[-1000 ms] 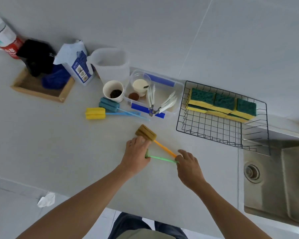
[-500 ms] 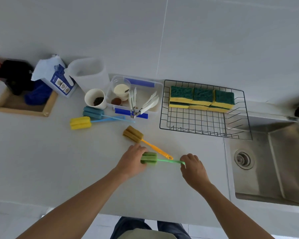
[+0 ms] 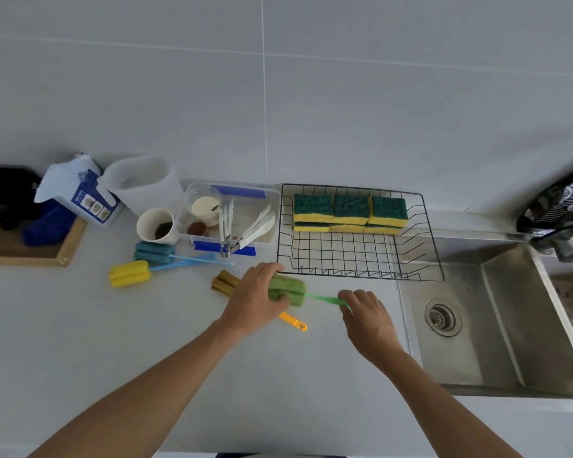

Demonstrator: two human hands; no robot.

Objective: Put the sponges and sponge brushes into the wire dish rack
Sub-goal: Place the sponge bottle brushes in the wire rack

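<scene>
Green sponge brush [image 3: 286, 289]: held over the counter just in front of the wire dish rack [image 3: 358, 256].
Left hand [image 3: 255, 297]: fingers curled round the sponge head.
Right hand [image 3: 366, 312]: pinches the green handle's end.
Next move: probably carry it level over the front rim, then lower it onto the bare wires (6 sponges [image 3: 349, 213] fill the back).
Left on counter: 3 brushes, namely orange-handled [image 3: 224, 282], yellow [image 3: 129, 274] and teal [image 3: 154, 251].

Pale grey countertop [image 3: 80, 342] runs along a wall of large light grey tiles [image 3: 377, 110] with thin grout lines. Stainless steel sink [image 3: 497, 325] with round drain [image 3: 443, 318] set in at right. Dark faucet [image 3: 556, 213] above it, blurred. Light soft, even.
</scene>
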